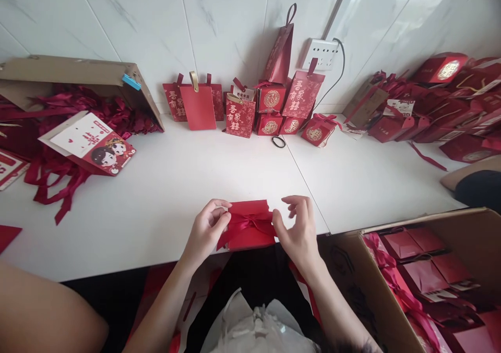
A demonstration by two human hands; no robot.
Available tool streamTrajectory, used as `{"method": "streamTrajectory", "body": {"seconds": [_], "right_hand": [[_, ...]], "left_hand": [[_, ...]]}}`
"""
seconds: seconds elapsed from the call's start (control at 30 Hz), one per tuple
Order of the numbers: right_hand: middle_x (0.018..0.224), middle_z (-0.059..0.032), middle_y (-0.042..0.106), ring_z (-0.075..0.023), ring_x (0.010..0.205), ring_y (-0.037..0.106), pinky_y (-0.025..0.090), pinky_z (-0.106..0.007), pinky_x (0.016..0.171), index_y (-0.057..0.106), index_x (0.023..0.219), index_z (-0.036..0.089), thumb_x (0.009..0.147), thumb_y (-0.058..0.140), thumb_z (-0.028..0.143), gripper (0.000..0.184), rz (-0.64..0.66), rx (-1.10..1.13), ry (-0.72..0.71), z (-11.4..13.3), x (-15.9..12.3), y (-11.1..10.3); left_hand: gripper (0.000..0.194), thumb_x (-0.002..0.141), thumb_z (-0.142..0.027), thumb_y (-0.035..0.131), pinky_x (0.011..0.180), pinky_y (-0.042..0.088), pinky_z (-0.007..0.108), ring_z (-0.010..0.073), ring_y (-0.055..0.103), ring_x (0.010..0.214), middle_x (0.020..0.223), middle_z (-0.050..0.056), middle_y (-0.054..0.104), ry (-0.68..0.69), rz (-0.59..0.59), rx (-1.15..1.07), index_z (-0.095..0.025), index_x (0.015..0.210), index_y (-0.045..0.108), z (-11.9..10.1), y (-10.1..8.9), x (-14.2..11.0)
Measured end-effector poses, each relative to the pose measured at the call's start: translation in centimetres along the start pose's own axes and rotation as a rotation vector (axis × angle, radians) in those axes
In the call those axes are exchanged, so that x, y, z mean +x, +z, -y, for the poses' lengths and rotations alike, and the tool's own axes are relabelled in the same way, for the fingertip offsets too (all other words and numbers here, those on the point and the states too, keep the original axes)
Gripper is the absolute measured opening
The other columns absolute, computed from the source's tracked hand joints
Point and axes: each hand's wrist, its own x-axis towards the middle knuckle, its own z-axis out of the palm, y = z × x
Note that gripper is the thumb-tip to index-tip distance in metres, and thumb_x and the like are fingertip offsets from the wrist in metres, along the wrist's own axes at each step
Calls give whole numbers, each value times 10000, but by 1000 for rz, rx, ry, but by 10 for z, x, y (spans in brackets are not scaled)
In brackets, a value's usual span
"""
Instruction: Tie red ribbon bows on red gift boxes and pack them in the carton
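Note:
A small red gift box (247, 244) lies at the table's front edge, right before me. A dark red satin ribbon (249, 221) is tied across it in a bow. At the box's left side my left hand (206, 228) pinches a loop of this ribbon between thumb and fingers. My right hand (300, 232) is by the right side, with its thumb close to the bow's right end and its fingers lifted and apart. Whether that thumb touches the ribbon I cannot tell.
Finished red boxes (270, 100) stand along the tiled wall, near a power strip (320, 53). A cardboard box (148, 89) of loose ribbons is at left. More boxes (415, 126) are piled at right, above an open carton (487, 213). Other people's limbs (43, 311) show at both sides.

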Motion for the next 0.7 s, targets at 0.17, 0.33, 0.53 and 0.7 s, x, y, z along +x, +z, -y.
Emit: {"method": "streamTrajectory", "body": {"seconds": [0.17,0.33,0.53,0.7], "right_hand": [[964,-106,608,-231,920,555,470,-386,756,570,1023,137,835,583,289,243,327,-139,-694,36,-8,13],[933,-57,669,-172,944,585,444,-355,907,613,945,133,878,526,146,110,267,-207,-792,29,-20,33],[852,-36,677,-150,893,600,474,-329,920,644,930,131,825,608,85,120,136,-17,-821,12,-33,30],[792,-32,656,-142,824,587,509,-336,863,655,899,128,822,590,62,121,73,82,-830,7,-37,32]], "left_hand": [[181,813,-323,498,475,337,193,86,423,454,479,-80,452,-59,177,-6,-193,936,521,-8,-11,5],[168,855,-326,453,517,386,213,99,470,506,550,-59,498,78,140,239,-200,929,535,-5,-12,6],[208,842,-238,476,896,449,371,215,501,1017,1003,70,541,532,-76,673,-210,1003,605,-18,0,0],[129,861,-241,484,1012,392,406,212,488,1150,1196,40,542,498,113,681,-227,885,610,-28,12,-3]]}}
